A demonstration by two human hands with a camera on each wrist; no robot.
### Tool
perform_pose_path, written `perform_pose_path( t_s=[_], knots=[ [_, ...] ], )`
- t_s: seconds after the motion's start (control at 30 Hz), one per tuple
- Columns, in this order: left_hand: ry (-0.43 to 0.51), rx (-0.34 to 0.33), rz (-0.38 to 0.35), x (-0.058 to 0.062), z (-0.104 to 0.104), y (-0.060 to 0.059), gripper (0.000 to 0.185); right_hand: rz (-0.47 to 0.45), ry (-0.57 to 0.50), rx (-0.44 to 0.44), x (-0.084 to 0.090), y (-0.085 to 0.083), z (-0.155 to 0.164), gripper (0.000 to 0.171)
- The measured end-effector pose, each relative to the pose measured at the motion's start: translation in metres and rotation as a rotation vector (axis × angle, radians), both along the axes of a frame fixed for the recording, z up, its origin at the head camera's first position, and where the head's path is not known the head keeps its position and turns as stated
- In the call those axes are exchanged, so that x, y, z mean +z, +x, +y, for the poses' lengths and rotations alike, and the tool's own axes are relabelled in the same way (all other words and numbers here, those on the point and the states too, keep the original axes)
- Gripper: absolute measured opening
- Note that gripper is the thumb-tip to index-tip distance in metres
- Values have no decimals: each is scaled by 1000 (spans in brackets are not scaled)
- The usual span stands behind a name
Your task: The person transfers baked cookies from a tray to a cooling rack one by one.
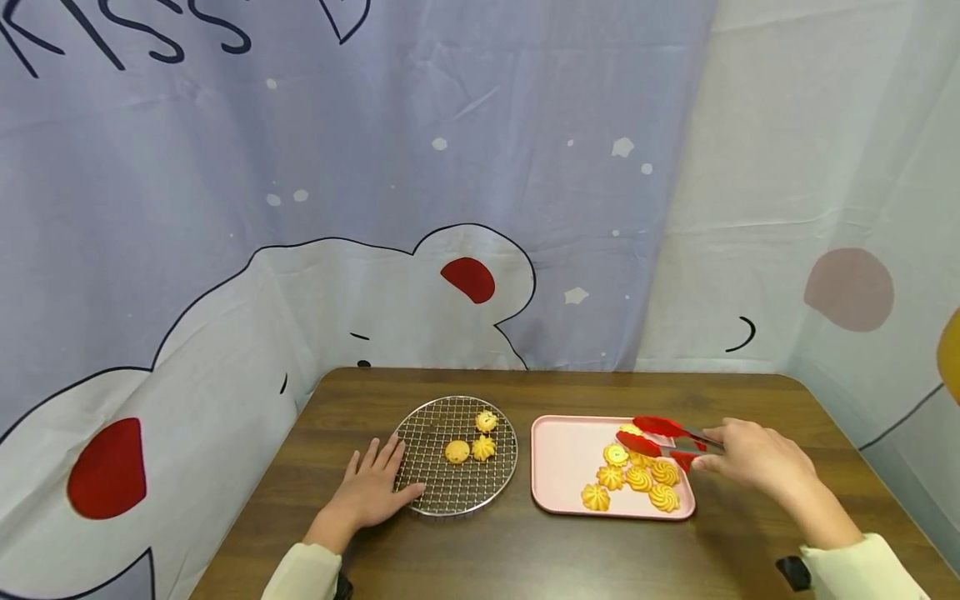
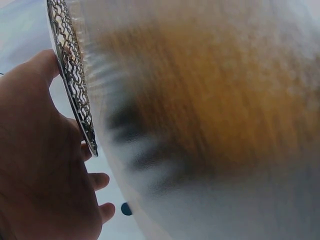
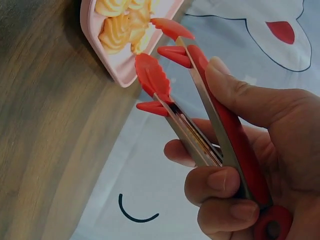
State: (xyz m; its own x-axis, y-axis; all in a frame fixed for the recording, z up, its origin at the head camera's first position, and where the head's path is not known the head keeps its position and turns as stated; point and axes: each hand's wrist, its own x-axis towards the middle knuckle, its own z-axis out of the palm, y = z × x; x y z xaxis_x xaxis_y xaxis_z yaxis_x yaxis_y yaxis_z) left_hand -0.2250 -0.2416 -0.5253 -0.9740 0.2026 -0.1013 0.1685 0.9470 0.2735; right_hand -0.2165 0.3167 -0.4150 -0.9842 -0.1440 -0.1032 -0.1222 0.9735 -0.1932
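Just ahead of right hand (image 1: pixel 753 458): pink tray (image 1: pixel 562 467) of cookies (image 1: pixel 637 479); hand grips red tongs (image 1: pixel 660 437). Left hand (image 1: pixel 371 492) flat, fingers straight, touching wire rack (image 1: pixel 427 433).

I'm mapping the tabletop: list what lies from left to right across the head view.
Left hand → round wire rack with three cookies → pink tray of piped cookies → red tongs → right hand.

Brown wooden desk (image 1: pixel 525 550); round wire rack (image 1: pixel 431 492) lies left of center, pink tray (image 1: pixel 562 467) just right of it, close but apart.
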Motion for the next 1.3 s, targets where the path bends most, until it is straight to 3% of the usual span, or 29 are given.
perform_pose_path(
  t_s=[0.3, 0.6, 0.97, 1.3],
  knots=[
    [10, -2, 5, 1, 0, 1, 89, 10, 13, -11, -4, 1, -2, 69],
    [2, -1, 1, 1, -1, 0, 90, 86, 16, 6, -6, 6, -4, 68],
    [-5, 3, -17, 1, 0, 0, 90, 79, -7, 10, -13, 5, -6, 67],
    [-15, 2, -10, 0, 0, -2, 91, 27, -10, 0, -5, 0, -13, 74]
  ],
)
